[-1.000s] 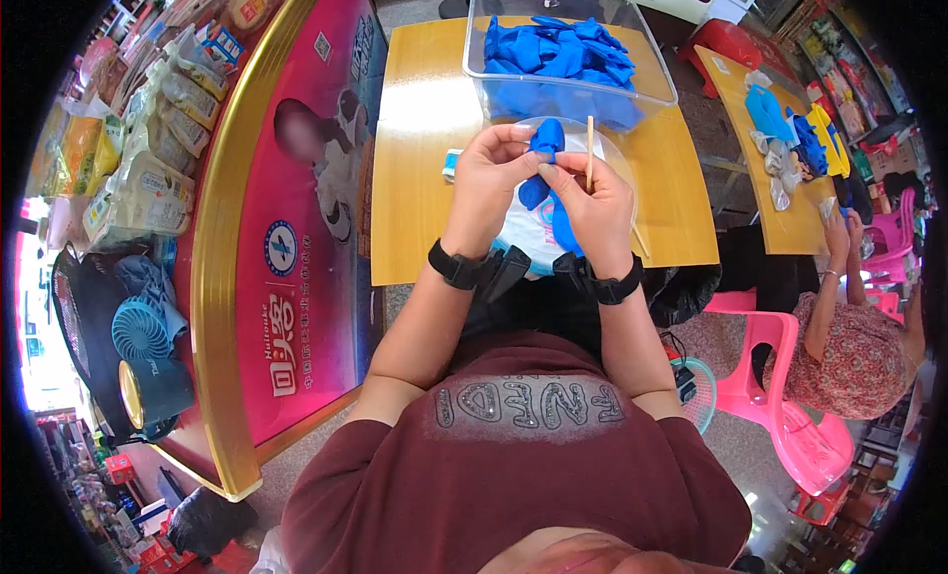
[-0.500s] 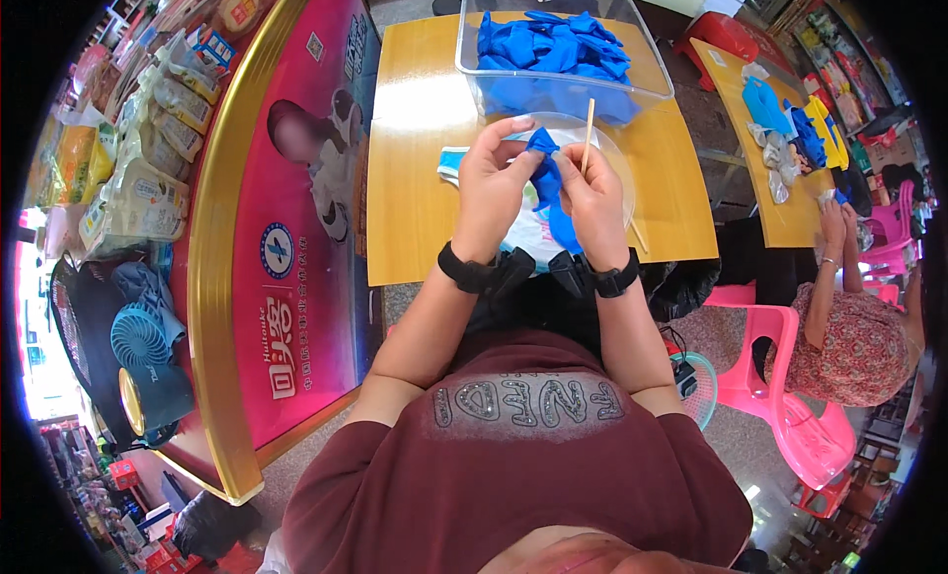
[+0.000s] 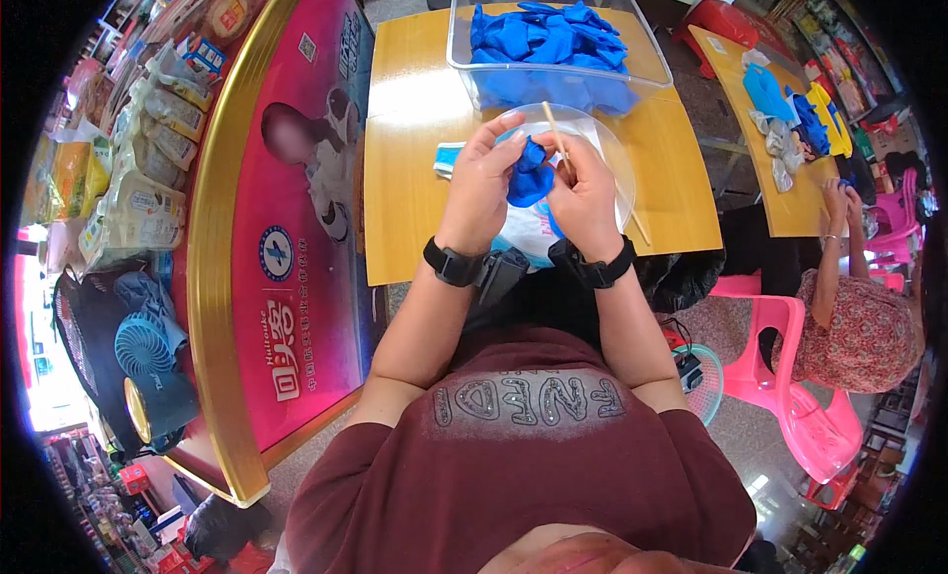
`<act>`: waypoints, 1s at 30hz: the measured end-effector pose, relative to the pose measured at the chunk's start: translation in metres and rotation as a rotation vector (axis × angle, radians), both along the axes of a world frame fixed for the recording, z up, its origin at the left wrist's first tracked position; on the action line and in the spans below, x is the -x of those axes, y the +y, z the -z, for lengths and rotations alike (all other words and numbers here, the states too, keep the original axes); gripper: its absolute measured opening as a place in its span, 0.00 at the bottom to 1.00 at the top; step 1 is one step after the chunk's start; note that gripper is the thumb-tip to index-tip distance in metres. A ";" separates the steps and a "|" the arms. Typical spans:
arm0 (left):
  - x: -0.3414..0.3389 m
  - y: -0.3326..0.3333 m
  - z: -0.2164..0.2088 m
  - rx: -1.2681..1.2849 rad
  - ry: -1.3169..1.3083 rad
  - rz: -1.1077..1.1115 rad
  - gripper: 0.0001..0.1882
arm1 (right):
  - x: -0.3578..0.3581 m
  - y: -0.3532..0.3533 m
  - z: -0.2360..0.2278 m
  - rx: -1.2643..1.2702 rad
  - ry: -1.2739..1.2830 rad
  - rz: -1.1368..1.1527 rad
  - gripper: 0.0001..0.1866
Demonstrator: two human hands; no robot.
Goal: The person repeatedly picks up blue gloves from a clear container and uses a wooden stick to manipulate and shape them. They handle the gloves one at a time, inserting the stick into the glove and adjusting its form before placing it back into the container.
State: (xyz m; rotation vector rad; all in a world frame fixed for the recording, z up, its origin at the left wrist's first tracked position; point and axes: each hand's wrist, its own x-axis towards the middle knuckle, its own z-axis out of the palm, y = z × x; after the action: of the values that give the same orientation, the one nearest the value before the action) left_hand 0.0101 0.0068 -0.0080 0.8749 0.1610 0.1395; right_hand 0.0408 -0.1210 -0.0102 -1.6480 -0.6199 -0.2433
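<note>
A blue cloth piece [image 3: 530, 182] is bunched up between my two hands, above a round translucent lid or tray [image 3: 620, 169] on the wooden table [image 3: 405, 219]. My left hand [image 3: 481, 179] pinches the cloth between thumb and fingers. My right hand [image 3: 585, 194] closes around a thin wooden stick [image 3: 554, 130], its tip slanting up and to the left. Its fingertips meet the right side of the cloth, though they are partly hidden. Just beyond my hands stands a clear plastic bin [image 3: 652, 77] heaped with blue cloth pieces [image 3: 553, 36].
Another wooden stick [image 3: 642, 227] lies by the tray. A small blue-and-white packet [image 3: 446, 159] sits left of it. A pink display counter [image 3: 316, 219] borders the left. To the right are a pink chair [image 3: 785, 377], a second table [image 3: 780, 204] and a seated person [image 3: 854, 327].
The blue cloth, which hung down lengthwise before, is now gathered into a rounder bunch. The stick has swung from near upright to a leftward slant as my right hand turned.
</note>
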 end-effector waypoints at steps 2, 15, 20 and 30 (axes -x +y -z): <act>-0.003 0.005 0.006 0.000 -0.024 0.026 0.16 | 0.000 -0.013 -0.010 0.088 0.013 -0.090 0.08; 0.005 0.013 -0.008 -0.367 -0.081 0.159 0.14 | -0.006 -0.021 -0.004 -0.342 0.571 -0.304 0.07; 0.000 0.028 0.002 -0.642 -0.158 -0.013 0.11 | 0.006 -0.006 -0.001 -0.349 0.492 -0.207 0.06; 0.002 -0.007 -0.005 -0.464 -0.085 -0.386 0.14 | 0.022 0.013 0.014 -0.227 0.208 -0.085 0.06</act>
State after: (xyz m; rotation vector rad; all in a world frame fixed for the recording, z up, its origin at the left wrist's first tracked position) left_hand 0.0082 0.0000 -0.0032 1.2907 0.2218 0.5913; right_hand 0.0188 -0.1083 -0.0238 -1.4038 -0.4842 -0.0750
